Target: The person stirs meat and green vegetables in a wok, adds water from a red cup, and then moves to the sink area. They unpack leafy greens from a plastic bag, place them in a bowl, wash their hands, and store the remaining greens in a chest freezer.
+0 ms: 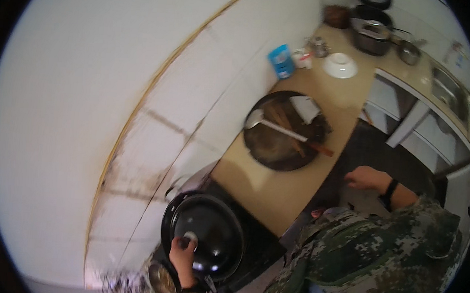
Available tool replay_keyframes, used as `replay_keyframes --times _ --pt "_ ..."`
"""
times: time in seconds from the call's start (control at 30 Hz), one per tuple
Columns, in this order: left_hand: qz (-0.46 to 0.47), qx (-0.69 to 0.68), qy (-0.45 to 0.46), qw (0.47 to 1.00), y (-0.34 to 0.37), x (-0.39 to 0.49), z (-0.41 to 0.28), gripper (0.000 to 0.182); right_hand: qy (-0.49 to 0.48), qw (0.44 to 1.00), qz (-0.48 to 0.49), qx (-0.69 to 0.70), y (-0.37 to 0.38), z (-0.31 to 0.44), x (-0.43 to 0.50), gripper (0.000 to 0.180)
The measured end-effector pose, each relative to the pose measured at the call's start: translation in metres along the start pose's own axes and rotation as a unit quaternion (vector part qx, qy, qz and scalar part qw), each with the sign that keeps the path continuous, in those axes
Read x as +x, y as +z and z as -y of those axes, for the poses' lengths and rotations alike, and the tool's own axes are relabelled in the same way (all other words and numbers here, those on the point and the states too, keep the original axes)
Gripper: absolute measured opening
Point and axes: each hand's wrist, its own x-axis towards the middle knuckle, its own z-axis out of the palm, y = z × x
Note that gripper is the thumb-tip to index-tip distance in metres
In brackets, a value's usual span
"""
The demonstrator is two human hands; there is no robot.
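Note:
My left hand (182, 255) grips the knob of a dark, shiny lid (217, 227) that lies over a black wok (166, 227) on a black stove (253, 229). My right hand (365, 178) hangs in the air beyond the counter's front edge. Its fingers look bent, and no object shows in it. On the counter between the hands and the far corner sits a round dark pan or board (275, 149). Across it lie a ladle (281, 130) with a wooden handle end, wooden chopsticks or sticks (280, 115) and a whitish flat piece (305, 108).
A metal bowl with food (162, 282) stands close beside the stove. Farther along the counter (272, 198) are a blue pouch (282, 62), an upturned white bowl (340, 66), an open dark cooker (371, 37), a small metal pot (409, 52) and a sink (447, 90).

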Motion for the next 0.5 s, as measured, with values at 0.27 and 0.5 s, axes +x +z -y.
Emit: replay_keyframes --times 0.27,0.5 --pt "0.013 0.074 0.047 0.996 -0.076 -0.066 -0.079 0.053 0.105 0.961 -0.258 -0.003 -0.048 -0.09 0.008 0.064" --pt "0.229 -0.269 -0.004 0.936 -0.037 -0.151 -0.258 0.057 0.148 0.939 -0.311 -0.01 -0.147 -0.233 0.089 0.081"
